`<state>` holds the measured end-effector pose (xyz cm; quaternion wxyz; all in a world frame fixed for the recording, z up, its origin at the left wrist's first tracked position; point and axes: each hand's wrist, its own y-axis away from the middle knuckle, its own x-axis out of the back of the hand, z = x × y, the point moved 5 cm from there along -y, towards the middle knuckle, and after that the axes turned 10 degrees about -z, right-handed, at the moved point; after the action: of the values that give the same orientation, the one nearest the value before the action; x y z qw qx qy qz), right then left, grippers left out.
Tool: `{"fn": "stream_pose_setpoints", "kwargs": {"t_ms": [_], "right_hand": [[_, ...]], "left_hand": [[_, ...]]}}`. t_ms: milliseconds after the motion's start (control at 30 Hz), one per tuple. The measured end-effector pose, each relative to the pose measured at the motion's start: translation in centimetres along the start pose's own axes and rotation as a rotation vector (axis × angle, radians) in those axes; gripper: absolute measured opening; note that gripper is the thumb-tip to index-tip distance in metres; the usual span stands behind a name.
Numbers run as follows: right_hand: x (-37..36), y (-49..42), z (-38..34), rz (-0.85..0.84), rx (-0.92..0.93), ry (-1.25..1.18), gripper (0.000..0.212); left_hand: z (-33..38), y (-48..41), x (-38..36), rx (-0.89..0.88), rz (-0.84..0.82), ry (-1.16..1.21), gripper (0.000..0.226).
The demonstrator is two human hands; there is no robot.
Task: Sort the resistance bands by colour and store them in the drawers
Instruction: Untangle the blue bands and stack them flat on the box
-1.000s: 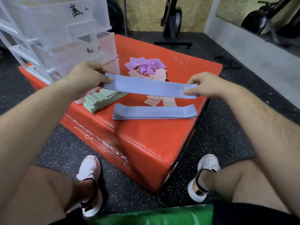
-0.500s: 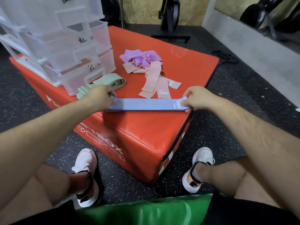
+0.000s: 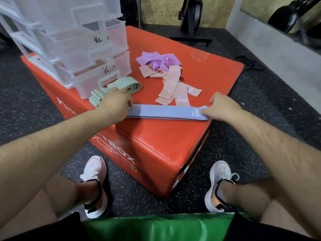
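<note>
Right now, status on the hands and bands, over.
Left hand, right hand pinch opposite ends of blue bands, flat on red box. Pink bands, purple bands heaped behind. Green bands lie before bottom drawer.

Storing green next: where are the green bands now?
Head view: the green bands lie left on the red box, at the bottom drawer front, just beyond the left hand.

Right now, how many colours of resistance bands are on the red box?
4: green bands by the drawers, purple bands farthest back, pink bands overlapping them, blue bands between left hand and right hand. Drawers may hide others.
</note>
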<state>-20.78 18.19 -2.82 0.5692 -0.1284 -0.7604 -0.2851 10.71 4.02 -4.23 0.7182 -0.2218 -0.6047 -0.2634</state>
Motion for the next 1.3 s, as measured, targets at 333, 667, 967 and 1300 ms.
{"fn": "stream_pose_setpoints", "kwargs": {"t_ms": [333,667,967,1300], "right_hand": [[-1.0,-0.2,1.0,-0.190,-0.042,-0.399,0.025],[-1.9,-0.8,1.4,-0.312,-0.116,-0.662,0.019],[-1.1,-1.4,0.6,-0.261,0.007,-0.692,0.020],[4.5,1.9,1.7,-0.081,0.023,-0.502,0.025]], "left_hand": [[4.1,-0.3,1.4,-0.060,0.034,-0.247,0.020],[11.6,-0.7,-2.5,-0.408,-0.044,-0.051,0.033],[11.6,-1.3,-2.8,-0.386,-0.031,-0.002,0.028],[15.6,-2.5,-3.4,-0.336,-0.248,0.178,0.041]]}}
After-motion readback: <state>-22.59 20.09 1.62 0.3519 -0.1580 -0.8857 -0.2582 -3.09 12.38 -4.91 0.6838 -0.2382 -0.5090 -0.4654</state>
